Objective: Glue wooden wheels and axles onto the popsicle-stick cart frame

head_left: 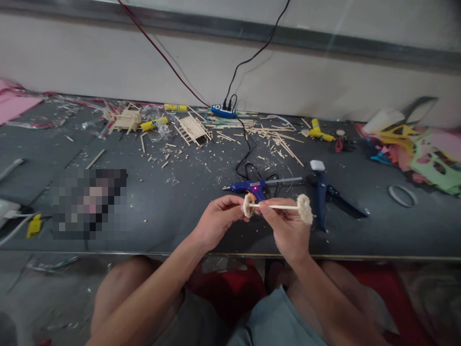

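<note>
Holding: left hand pinches wheel; right hand grips axle stick.
Done: far wheel seated.
Left: near wheel appears unfixed.
Glue gun: twelve o'clock.

You are looking at a dim, flat, evenly lit scene with a greyish cast and no strong highlights. The light seems to fall from above, so shadows stay soft and faint; you see only a weak one under the black cable on the wall. The wide lens bends straight lines: the table edge and the rail on the wall curve toward the corners. Sharpness is best at the centre, and the far left and right edges smear. A pixelated block masks part of the table, and the lower strip looks hazy and washed out
</note>
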Motion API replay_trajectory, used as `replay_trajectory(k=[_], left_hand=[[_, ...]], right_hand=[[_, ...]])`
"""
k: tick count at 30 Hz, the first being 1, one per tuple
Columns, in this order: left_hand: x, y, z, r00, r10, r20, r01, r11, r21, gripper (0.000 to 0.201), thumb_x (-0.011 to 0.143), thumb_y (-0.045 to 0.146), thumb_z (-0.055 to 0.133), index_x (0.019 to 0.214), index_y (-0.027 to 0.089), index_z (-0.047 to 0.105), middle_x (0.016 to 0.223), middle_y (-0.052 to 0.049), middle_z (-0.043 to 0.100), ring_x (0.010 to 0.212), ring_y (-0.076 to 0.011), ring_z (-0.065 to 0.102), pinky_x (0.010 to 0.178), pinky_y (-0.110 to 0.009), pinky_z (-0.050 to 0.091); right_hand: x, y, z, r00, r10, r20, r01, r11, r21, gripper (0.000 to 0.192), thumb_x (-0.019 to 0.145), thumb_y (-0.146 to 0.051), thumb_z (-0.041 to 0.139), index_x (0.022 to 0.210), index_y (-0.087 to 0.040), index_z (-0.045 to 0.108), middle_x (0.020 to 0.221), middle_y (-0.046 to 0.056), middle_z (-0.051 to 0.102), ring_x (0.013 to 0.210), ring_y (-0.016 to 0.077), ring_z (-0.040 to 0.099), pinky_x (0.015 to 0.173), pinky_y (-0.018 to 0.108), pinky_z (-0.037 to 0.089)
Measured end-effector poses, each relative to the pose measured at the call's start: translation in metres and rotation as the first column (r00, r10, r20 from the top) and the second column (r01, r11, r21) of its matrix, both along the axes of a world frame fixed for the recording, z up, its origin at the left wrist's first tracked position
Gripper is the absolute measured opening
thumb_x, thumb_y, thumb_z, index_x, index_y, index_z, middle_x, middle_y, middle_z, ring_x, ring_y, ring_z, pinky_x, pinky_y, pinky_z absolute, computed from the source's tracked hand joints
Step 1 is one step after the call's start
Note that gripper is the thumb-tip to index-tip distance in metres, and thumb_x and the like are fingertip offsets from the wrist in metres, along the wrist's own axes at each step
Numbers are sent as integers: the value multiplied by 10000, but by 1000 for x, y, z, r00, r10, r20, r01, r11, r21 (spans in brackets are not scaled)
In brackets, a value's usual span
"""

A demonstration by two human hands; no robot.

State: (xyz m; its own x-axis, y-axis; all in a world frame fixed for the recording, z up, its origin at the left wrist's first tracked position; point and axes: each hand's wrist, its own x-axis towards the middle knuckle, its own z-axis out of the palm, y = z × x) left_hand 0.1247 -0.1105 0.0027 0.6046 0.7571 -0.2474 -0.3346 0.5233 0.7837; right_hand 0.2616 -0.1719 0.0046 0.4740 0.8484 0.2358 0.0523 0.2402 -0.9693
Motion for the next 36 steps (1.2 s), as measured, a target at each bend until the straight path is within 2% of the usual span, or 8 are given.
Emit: replay_trajectory(k=[7,13,20,36], left_hand=[[-2,0,-2,1000,2,-27,-2,1000,10,94,690,176,698,766,132,663,701,-25,674,637,-108,609,674,-249,458],[0,0,-1,998,55,-16,-55,998,8,119,675,163,711,782,146,661,746,-20,683,671,-111,621,711,-260,468],[1,0,0,997,68,-24,-67,997,23,127,662,154,722,775,140,666,730,-15,681,674,-106,620,713,-248,461],[-3,0,-1,994,63,-89,-57,996,63,110,667,186,714,761,147,673,713,-19,673,667,-118,608,699,-263,459]], right_hand=[[2,0,-3,1000,12,19,-11,999,-37,86,699,-224,699,771,-200,657,747,21,674,650,166,653,609,309,544],[1,1,-3,1000,22,-4,-22,1000,6,89,703,-226,697,784,-222,660,806,28,687,693,177,668,645,334,567],[3,0,-1,995,13,96,-15,1000,15,77,715,-201,684,777,-239,661,798,23,683,698,180,660,702,365,556],[4,1,0,983,11,182,-12,1000,5,54,721,-196,670,746,-242,656,725,-8,668,630,146,625,648,326,543]])
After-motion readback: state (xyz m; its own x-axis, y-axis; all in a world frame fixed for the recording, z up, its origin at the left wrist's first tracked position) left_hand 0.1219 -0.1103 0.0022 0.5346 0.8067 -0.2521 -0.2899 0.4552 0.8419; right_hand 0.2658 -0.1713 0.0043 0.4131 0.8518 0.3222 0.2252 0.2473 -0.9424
